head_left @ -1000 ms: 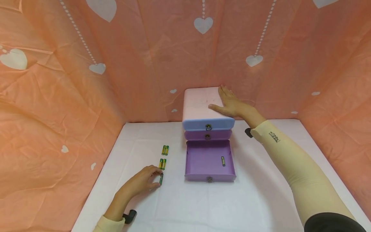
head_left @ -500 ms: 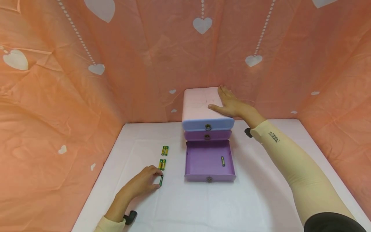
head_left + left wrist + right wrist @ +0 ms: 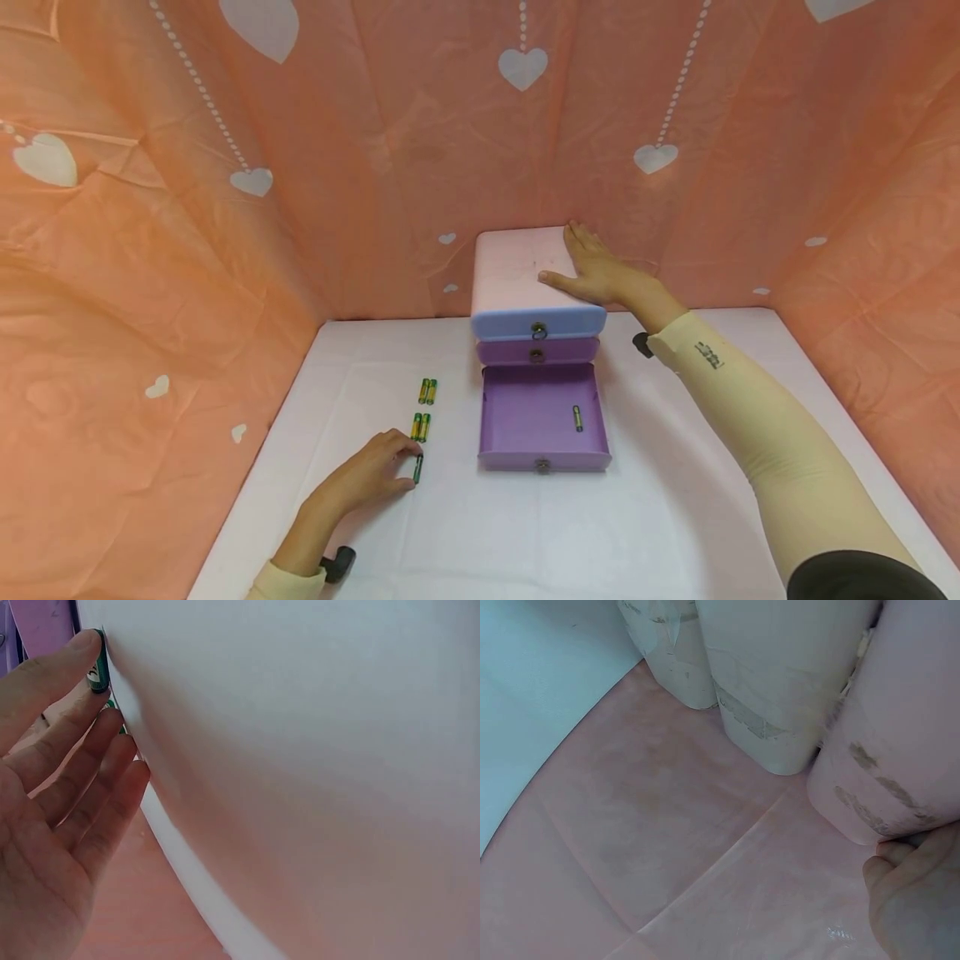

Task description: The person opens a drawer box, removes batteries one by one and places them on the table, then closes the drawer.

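Observation:
My left hand (image 3: pixel 369 473) pinches a small green battery (image 3: pixel 418 468) between thumb and index finger, low over the white table. In the left wrist view the battery (image 3: pixel 98 667) stands between thumb tip and index fingertip, the other fingers loosely bent. Just beyond that hand lie a pair of green-and-yellow batteries (image 3: pixel 421 427) and another pair (image 3: pixel 427 391). My right hand (image 3: pixel 596 271) rests, fingers extended and thumb spread, on the pink top of a small drawer cabinet (image 3: pixel 510 262). Its lowest purple drawer (image 3: pixel 525 425) is pulled out, with one battery (image 3: pixel 577 418) lying inside at the right.
Above the pulled-out drawer are a purple drawer front (image 3: pixel 502 351) and a blue one (image 3: pixel 502 323), each with a ring pull. Orange cloth (image 3: pixel 405 167) with white hearts hangs behind the cabinet and along both sides of the white table (image 3: pixel 480 533).

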Demonstrator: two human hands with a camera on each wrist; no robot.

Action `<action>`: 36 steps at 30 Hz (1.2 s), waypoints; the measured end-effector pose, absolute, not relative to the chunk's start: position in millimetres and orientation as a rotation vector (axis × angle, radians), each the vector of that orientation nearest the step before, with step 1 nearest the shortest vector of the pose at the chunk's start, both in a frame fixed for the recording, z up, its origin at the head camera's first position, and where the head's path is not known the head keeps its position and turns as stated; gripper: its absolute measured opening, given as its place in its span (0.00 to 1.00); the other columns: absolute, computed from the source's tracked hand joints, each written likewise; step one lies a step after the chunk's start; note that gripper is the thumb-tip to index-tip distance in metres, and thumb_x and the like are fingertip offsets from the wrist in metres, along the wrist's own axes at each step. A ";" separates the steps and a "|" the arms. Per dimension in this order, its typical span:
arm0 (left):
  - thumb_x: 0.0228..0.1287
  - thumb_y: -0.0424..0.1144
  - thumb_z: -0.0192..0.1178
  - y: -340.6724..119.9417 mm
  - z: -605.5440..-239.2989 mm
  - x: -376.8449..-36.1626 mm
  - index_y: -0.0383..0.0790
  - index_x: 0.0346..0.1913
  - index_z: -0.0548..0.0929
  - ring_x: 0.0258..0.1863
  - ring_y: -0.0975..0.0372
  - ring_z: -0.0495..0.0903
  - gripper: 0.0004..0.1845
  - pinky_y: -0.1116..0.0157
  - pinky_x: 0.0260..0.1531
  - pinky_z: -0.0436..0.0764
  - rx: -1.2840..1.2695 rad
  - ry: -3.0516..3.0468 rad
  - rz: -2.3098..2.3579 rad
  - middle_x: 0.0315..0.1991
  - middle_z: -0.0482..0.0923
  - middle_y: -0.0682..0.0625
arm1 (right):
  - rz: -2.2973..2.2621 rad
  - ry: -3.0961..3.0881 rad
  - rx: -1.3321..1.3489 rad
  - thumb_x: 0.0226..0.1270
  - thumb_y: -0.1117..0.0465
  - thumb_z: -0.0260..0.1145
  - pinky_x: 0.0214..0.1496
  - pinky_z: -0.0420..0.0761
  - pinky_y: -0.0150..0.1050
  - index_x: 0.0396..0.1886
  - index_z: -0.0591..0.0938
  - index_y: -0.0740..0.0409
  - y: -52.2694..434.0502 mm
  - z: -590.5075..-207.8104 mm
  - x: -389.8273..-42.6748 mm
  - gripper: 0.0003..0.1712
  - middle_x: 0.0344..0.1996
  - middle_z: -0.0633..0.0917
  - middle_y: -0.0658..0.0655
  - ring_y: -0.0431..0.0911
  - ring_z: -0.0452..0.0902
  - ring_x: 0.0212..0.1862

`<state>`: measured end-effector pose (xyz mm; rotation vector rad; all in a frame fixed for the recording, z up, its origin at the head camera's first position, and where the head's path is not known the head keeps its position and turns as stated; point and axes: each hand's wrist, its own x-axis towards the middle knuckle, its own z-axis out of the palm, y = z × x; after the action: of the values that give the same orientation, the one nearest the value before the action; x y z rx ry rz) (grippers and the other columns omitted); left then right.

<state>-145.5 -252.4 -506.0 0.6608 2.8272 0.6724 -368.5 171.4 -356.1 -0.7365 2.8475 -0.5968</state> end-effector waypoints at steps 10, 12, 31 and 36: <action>0.63 0.37 0.79 -255.8 -501.0 -145.5 0.39 0.59 0.83 0.62 0.49 0.79 0.24 0.45 0.68 0.77 0.615 2.755 0.786 0.57 0.81 0.50 | -0.602 2.845 -0.742 0.78 0.23 0.47 0.87 0.27 0.55 0.85 0.29 0.65 171.9 -357.1 -368.8 0.66 0.85 0.24 0.61 0.55 0.18 0.86; 0.63 0.37 0.79 -256.9 -498.8 -145.4 0.39 0.60 0.83 0.62 0.49 0.80 0.24 0.45 0.69 0.77 0.604 2.743 0.805 0.57 0.81 0.51 | -0.601 2.848 -0.748 0.78 0.22 0.47 0.87 0.27 0.55 0.85 0.29 0.65 171.9 -357.3 -369.1 0.66 0.85 0.24 0.62 0.55 0.17 0.86; 0.74 0.38 0.70 -229.7 -471.0 -156.9 0.35 0.64 0.81 0.58 0.46 0.83 0.20 0.44 0.60 0.83 0.777 2.747 0.944 0.59 0.82 0.42 | -0.602 2.858 -0.748 0.79 0.25 0.49 0.87 0.28 0.55 0.85 0.31 0.66 170.7 -356.2 -367.8 0.65 0.86 0.26 0.63 0.55 0.19 0.87; 0.75 0.38 0.70 -213.5 -462.8 -163.9 0.36 0.65 0.81 0.60 0.45 0.82 0.20 0.42 0.61 0.82 0.774 2.727 0.975 0.62 0.81 0.41 | -0.614 2.849 -0.740 0.78 0.25 0.49 0.87 0.29 0.56 0.85 0.31 0.66 170.0 -354.5 -366.2 0.65 0.86 0.26 0.63 0.57 0.20 0.86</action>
<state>-163.9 -213.5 -462.8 0.7742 2.7273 0.9753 -366.2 170.0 -354.5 -0.7399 2.8495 -0.6144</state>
